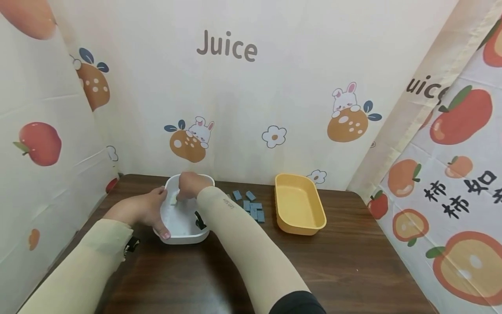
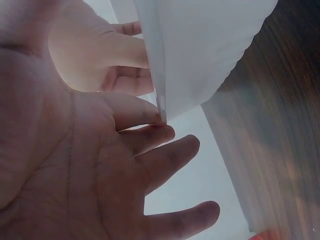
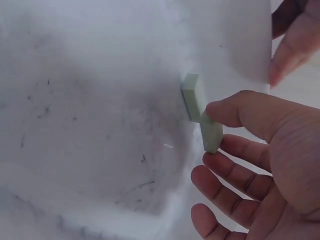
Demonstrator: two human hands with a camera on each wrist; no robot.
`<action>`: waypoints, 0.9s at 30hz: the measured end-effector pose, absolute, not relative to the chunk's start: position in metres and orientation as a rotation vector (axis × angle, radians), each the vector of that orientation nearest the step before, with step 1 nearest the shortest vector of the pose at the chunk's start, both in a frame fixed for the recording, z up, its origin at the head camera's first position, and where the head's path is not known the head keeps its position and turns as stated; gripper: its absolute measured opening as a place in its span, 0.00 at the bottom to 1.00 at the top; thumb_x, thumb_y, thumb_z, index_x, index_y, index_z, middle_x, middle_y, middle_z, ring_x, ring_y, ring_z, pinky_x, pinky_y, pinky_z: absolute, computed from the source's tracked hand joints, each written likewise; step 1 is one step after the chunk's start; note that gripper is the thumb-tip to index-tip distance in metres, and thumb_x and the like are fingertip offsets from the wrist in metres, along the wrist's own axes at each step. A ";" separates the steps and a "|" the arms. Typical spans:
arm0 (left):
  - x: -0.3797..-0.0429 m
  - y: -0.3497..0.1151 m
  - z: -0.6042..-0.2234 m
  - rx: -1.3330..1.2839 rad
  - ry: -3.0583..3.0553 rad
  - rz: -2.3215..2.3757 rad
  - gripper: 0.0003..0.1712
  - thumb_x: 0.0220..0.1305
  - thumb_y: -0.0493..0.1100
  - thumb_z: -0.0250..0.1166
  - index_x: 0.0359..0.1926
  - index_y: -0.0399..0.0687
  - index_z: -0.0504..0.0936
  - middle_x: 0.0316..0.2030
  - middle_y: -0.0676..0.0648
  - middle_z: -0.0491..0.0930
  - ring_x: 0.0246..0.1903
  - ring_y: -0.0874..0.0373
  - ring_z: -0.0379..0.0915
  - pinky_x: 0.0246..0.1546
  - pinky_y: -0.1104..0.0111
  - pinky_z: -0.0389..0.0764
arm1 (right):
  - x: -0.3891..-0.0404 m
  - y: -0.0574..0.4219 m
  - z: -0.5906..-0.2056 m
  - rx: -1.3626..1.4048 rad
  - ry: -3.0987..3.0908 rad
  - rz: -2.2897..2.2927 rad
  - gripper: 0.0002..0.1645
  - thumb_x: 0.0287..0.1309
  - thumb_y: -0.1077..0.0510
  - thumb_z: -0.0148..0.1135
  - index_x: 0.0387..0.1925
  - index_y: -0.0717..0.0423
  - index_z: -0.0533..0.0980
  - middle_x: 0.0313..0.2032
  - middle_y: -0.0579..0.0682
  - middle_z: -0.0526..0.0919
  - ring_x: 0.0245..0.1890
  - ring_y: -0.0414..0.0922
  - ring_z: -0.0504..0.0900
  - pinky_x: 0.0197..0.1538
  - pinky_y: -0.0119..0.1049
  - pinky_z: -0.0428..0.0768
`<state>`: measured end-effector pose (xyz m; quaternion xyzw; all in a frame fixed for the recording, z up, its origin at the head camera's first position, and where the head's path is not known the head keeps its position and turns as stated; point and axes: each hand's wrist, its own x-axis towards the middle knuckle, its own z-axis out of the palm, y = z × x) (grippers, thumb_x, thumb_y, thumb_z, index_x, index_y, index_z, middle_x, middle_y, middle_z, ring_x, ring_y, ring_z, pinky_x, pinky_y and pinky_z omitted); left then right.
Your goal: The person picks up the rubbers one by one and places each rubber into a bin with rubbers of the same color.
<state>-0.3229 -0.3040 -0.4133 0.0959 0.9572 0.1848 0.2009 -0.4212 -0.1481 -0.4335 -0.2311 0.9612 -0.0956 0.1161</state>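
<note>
A white plastic basin (image 1: 182,218) sits at the left of the dark wooden table. My left hand (image 1: 143,208) rests against its left side, thumb near the front corner and fingers farther back. In the left wrist view the left fingers (image 2: 170,157) are mostly straight, one tip touching the basin's rim. Reaching inside the basin, my right hand (image 1: 191,185) pinches a small pale green rectangular block (image 3: 211,137) between thumb and fingers. A second pale green block (image 3: 192,97) stands right beside it, along the basin's wall.
Several blue-grey blocks (image 1: 254,210) lie on the wooden table (image 1: 313,266) right of the white basin, partly behind my right forearm. Farther right stands a yellow basin (image 1: 300,207). Printed cloth (image 1: 274,87) hangs along the back and both sides.
</note>
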 end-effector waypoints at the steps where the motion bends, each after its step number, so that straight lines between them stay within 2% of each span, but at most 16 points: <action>1: -0.323 -0.304 -0.413 0.269 2.675 0.520 0.95 0.35 0.62 0.98 0.86 0.18 0.47 0.85 0.15 0.42 0.79 0.15 0.57 0.77 0.23 0.68 | -0.420 -0.148 -0.434 -0.674 2.817 -0.285 0.13 0.71 0.50 0.80 0.51 0.49 0.89 0.43 0.43 0.90 0.40 0.40 0.85 0.44 0.33 0.86; 5: -0.322 -0.303 -0.412 0.263 2.670 0.538 0.95 0.33 0.61 0.98 0.86 0.19 0.48 0.85 0.16 0.42 0.79 0.14 0.57 0.76 0.23 0.68 | -0.414 -0.146 -0.437 -0.653 2.810 -0.283 0.11 0.72 0.52 0.78 0.52 0.48 0.90 0.42 0.42 0.91 0.40 0.40 0.85 0.45 0.33 0.84; 12: -0.323 -0.305 -0.413 0.266 2.671 0.548 0.95 0.33 0.61 0.98 0.86 0.19 0.49 0.85 0.15 0.43 0.77 0.15 0.59 0.76 0.23 0.69 | -0.409 -0.144 -0.436 -0.651 2.799 -0.248 0.04 0.69 0.56 0.79 0.42 0.48 0.90 0.36 0.44 0.92 0.34 0.40 0.83 0.38 0.32 0.81; 21: -0.325 -0.303 -0.413 0.241 2.665 0.534 0.95 0.35 0.62 0.98 0.87 0.21 0.46 0.85 0.15 0.42 0.78 0.14 0.57 0.76 0.23 0.68 | -0.411 -0.140 -0.437 -0.686 2.790 -0.239 0.05 0.66 0.55 0.82 0.38 0.48 0.89 0.32 0.42 0.89 0.33 0.41 0.84 0.37 0.32 0.81; 27: -0.326 -0.303 -0.414 0.235 2.661 0.524 0.96 0.35 0.63 0.98 0.87 0.19 0.45 0.85 0.15 0.41 0.79 0.14 0.56 0.77 0.23 0.68 | -0.422 -0.140 -0.434 -0.704 2.776 -0.210 0.07 0.66 0.53 0.82 0.41 0.48 0.89 0.35 0.42 0.89 0.36 0.41 0.84 0.40 0.33 0.83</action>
